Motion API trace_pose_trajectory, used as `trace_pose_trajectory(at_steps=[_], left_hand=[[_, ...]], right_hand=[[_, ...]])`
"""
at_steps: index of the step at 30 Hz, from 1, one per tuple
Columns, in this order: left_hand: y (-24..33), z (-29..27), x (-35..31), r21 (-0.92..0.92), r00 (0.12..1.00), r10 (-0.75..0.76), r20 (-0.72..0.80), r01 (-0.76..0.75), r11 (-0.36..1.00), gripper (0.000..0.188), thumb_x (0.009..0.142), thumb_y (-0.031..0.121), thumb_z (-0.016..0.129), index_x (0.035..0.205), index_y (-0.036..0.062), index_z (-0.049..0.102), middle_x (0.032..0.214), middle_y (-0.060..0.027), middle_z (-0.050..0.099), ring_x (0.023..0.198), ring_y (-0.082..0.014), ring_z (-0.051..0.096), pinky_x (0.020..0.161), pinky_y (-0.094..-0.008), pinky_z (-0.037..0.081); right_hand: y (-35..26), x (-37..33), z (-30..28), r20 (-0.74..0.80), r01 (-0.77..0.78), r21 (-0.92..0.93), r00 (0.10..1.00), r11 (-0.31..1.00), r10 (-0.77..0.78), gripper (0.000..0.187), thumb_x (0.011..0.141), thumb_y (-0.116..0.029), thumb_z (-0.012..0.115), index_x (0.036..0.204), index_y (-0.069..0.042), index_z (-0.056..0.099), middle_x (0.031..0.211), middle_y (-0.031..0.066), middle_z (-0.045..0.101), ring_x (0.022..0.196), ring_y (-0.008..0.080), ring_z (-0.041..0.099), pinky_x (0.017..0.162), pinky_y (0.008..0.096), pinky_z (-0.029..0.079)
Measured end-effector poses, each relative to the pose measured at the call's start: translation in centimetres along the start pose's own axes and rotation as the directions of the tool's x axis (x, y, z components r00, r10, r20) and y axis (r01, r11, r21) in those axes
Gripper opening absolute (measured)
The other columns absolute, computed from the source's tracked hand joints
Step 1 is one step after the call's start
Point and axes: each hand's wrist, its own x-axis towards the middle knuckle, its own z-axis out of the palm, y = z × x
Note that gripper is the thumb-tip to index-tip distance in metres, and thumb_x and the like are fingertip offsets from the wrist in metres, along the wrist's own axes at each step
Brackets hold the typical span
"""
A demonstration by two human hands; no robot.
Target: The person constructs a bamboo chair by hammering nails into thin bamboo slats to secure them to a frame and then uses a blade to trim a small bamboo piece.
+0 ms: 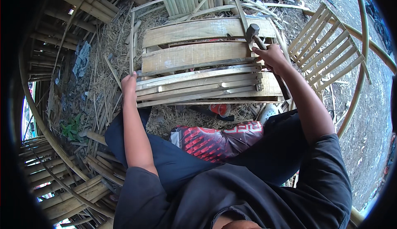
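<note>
My right hand (273, 59) is closed around a hammer (252, 31), its dark head up and its handle slanting down past my wrist. Those fingers also touch the lower right end of a thin bamboo frame (132, 43). My left hand (129, 84) grips the lower left end of that frame, which stands over a low bench of wooden planks (198, 57). Across the near side of the bench lies a stack of bamboo strips (198, 86), between my hands and just below the frame.
At the right leans a slatted bamboo panel (326, 47). A red cup (222, 109) sits under the bench's near edge, beyond a red-and-grey printed cloth (206, 143) between my legs. Bamboo poles (82, 3) line the left side; shavings and strips litter the ground.
</note>
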Motion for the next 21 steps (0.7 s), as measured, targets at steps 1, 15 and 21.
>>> trace_pose_trajectory(at_steps=[1,15,21], left_hand=[[0.1,-0.2,-0.1,-0.057,1.000,0.009,0.029,-0.008,0.998,0.034,0.102,0.030,0.068,0.095,-0.0020,0.074,0.086,-0.0047,0.068,0.082,-0.0158,0.058,0.081,-0.0360,0.048],[0.8,3.1,-0.4,0.352,0.990,0.138,0.012,-0.133,0.927,0.035,0.098,0.035,0.068,0.103,0.0011,0.074,0.092,-0.0184,0.073,0.091,-0.0354,0.070,0.086,-0.0442,0.052],[0.3,2.1,-0.1,0.490,0.981,0.187,-0.052,-0.138,0.861,0.035,0.095,0.034,0.072,0.108,0.0016,0.074,0.118,-0.0235,0.070,0.113,-0.0411,0.066,0.099,-0.0478,0.052]], right_hand=[[-0.6,-0.4,-0.1,0.008,-0.046,-0.060,0.999,0.997,0.047,0.050,0.091,-0.040,0.083,0.091,0.009,0.071,0.061,0.0055,0.059,0.042,0.0120,0.046,0.041,0.0333,0.034],[-0.1,-1.4,-1.8,-0.065,-0.057,-0.155,0.997,0.986,0.048,0.048,0.091,-0.041,0.081,0.084,0.005,0.070,0.066,0.0071,0.063,0.052,0.0151,0.059,0.049,0.0355,0.046],[-1.1,-1.4,-1.5,-0.066,-0.072,-0.198,0.996,0.978,0.060,0.047,0.089,-0.039,0.084,0.082,0.005,0.071,0.067,0.0070,0.064,0.052,0.0147,0.059,0.049,0.0358,0.047]])
